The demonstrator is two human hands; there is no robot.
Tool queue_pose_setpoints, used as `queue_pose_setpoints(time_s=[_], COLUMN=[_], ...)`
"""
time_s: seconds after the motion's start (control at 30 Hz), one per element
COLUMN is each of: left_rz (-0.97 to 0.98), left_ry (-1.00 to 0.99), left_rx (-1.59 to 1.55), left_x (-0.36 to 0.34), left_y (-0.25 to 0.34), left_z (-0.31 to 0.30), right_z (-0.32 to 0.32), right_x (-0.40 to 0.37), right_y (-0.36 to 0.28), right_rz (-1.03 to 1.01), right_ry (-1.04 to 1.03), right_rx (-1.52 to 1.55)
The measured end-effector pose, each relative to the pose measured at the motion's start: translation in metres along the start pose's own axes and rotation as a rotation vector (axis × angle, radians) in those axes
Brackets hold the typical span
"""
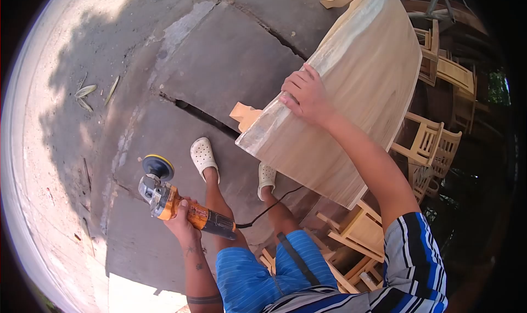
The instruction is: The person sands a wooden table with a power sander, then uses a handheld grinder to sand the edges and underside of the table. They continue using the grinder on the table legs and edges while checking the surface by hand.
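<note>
In my left hand (183, 221) is an orange and black angle grinder (198, 217), the fingers wrapped round its body. A round black backing pad (158, 167) with a yellow rim sits on its head, apart from any wood. My right hand (308, 93) rests on the near long edge of a pale wooden tabletop slab (362, 104), fingers curled over the rough, whitish live edge. The slab appears tilted, its broad grained face towards the right. Two curved wooden feet (245, 116) stick out from behind that edge.
Wooden chairs (428, 140) stand close together beyond the slab, with more light wooden furniture (359, 230) behind my right leg. A black cord (269, 207) runs from the grinder past my legs. The concrete floor (219, 49) has open cracks, and dry leaves (84, 92) lie left.
</note>
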State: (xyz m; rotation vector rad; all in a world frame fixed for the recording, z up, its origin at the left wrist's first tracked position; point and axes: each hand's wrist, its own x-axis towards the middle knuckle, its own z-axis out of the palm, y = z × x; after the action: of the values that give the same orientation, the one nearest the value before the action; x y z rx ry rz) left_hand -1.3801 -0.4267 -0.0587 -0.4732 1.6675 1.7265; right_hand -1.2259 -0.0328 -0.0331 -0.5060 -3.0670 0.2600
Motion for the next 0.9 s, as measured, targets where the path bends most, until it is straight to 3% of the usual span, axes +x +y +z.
queue_pose_setpoints(time_s=[0.27,0.47,0.9], left_rz=[-0.083,-0.078,-0.133], left_ry=[-0.047,-0.012,-0.047], left_rx=[0.006,-0.04,0.005], left_x=[0.047,0.074,0.091], left_y=[0.018,0.021,0.024], left_z=[-0.013,-0.004,0.037], right_z=[-0.008,-0.013,-0.014], right_x=[0.02,0.017,0.021], right_y=[0.03,0.036,0.037], right_rz=[0.139,0.016,0.036], right_ry=[0.138,0.04,-0.018], right_rx=[-0.041,0.002,0.023])
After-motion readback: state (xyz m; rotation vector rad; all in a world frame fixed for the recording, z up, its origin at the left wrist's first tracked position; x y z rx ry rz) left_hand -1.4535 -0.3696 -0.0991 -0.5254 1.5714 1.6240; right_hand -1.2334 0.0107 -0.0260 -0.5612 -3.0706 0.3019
